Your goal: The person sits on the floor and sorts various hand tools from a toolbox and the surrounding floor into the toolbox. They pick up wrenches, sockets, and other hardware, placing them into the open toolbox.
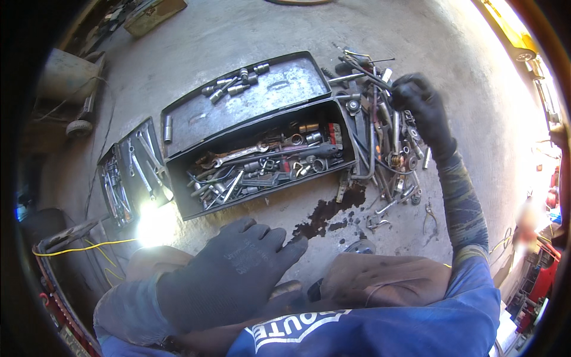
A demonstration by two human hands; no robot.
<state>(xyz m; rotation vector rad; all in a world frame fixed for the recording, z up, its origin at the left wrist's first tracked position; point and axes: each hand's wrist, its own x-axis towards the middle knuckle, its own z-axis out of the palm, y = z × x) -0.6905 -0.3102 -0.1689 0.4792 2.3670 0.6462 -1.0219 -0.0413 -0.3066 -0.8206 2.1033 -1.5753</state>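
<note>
My left hand (238, 268), in a dark work glove, hovers over my lap with its fingers apart and nothing visible in it. My right hand (419, 101), gloved too, is closed round the end of a long, dark, rod-like tool (370, 72) above a heap of loose tools (395, 143). The rod's exact kind cannot be made out. Between my hands stands an open metal toolbox (196, 209), filled with wrenches, sockets and other steel parts. A wrench (241, 154) lies on top inside. Several sockets (238, 89) rest in the opened lid (285, 83).
Left of the toolbox lies an opened case (122, 172) with several wrenches. A bright lamp (157, 223) on a yellow cord (89, 246) glows near my left knee. A dark oily stain (324, 217) marks the concrete floor, with pliers (429, 221) farther right.
</note>
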